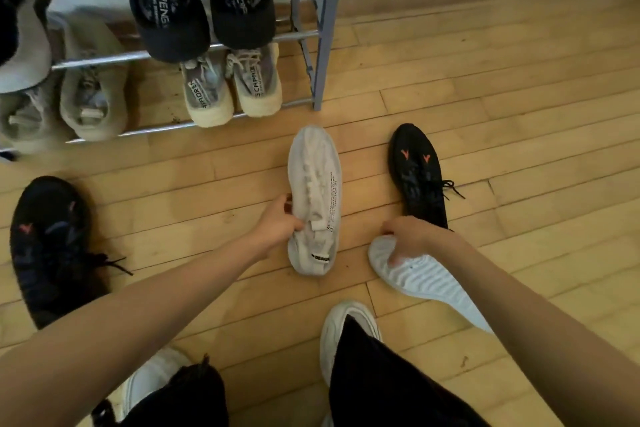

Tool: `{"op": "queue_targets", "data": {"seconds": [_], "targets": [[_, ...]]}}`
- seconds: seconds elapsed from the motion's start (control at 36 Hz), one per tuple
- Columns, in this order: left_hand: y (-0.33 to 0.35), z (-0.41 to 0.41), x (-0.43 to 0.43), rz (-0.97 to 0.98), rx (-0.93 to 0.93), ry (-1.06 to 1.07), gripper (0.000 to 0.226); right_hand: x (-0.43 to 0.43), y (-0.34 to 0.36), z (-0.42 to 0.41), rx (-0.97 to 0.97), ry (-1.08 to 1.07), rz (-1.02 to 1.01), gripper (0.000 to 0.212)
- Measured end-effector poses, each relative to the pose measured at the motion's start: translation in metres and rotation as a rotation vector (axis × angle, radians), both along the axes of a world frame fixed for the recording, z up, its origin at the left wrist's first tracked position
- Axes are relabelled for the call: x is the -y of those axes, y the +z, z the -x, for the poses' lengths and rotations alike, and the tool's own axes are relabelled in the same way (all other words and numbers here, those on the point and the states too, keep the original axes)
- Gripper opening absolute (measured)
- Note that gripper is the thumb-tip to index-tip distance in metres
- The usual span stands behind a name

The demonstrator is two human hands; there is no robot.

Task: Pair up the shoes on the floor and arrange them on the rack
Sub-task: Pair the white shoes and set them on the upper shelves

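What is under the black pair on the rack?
A cream pair sits on the bottom tier, heels toward you. The black pair covers their front halves, so the toes are hidden.

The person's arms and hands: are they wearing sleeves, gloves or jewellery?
Nothing worn shows. Both forearms are bare to the picture's edge: no sleeves, watch or bracelet. The left hand and right hand are ungloved, with no rings visible.
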State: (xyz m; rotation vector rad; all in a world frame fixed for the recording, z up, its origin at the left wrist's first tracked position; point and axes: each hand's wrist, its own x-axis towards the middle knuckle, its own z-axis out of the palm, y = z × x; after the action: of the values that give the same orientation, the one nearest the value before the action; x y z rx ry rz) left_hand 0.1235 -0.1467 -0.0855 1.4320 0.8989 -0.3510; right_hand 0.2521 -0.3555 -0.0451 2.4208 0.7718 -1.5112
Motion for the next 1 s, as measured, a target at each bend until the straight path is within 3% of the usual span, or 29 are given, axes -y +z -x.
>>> {"op": "queue_targets", "data": {"seconds": [0.11,0.25,0.36,0.47,0.58,0.64,0.72,0.78,0.83,0.89,0.94,1.0], "targets": [[-0.001,0.003,0.001,0.007,-0.018,0.042,0.050,-0.005,-0.003,0.009,0.082,0.198,0.046,0.064],[0.002,0.011,0.003,-0.010,0.005,0.037,0.042,-0.015,0.030,-0.001,0.025,0.104,-0.047,0.064],[0.010,0.016,0.003,-0.126,0.044,-0.028,0.040,-0.035,0.076,-0.017,0.036,0.012,-0.298,0.025],[0.027,0.015,0.005,-0.261,0.139,-0.012,0.014,-0.068,0.104,-0.027,0.052,-0.213,-0.523,0.044],[0.044,0.017,0.003,-0.481,0.216,0.008,0.032,-0.101,0.113,-0.031,0.027,-0.534,-0.713,0.043],[0.052,0.020,0.002,-0.497,0.299,0.072,0.030,-0.117,0.112,-0.031,-0.014,-0.700,-0.776,0.041],[0.062,0.027,-0.007,-0.483,0.370,0.149,0.026,-0.139,0.104,-0.030,-0.061,-0.915,-0.807,0.056],[0.063,0.032,-0.017,-0.440,0.379,0.176,0.034,-0.151,0.095,-0.025,-0.157,-1.030,-0.817,0.048],[0.061,0.038,-0.026,-0.484,0.317,0.047,0.059,-0.162,0.087,-0.015,-0.239,-1.119,-0.816,0.018],[0.054,0.046,-0.031,-0.610,0.243,-0.177,0.082,-0.170,0.078,-0.005,-0.294,-1.161,-0.823,0.016],[0.048,0.050,-0.038,-0.743,0.213,-0.301,0.082,-0.174,0.071,-0.002,-0.424,-1.227,-0.893,0.017],[0.046,0.048,-0.048,-0.807,0.196,-0.283,0.072,-0.172,0.065,-0.005,-0.607,-1.334,-0.974,0.020]]}}
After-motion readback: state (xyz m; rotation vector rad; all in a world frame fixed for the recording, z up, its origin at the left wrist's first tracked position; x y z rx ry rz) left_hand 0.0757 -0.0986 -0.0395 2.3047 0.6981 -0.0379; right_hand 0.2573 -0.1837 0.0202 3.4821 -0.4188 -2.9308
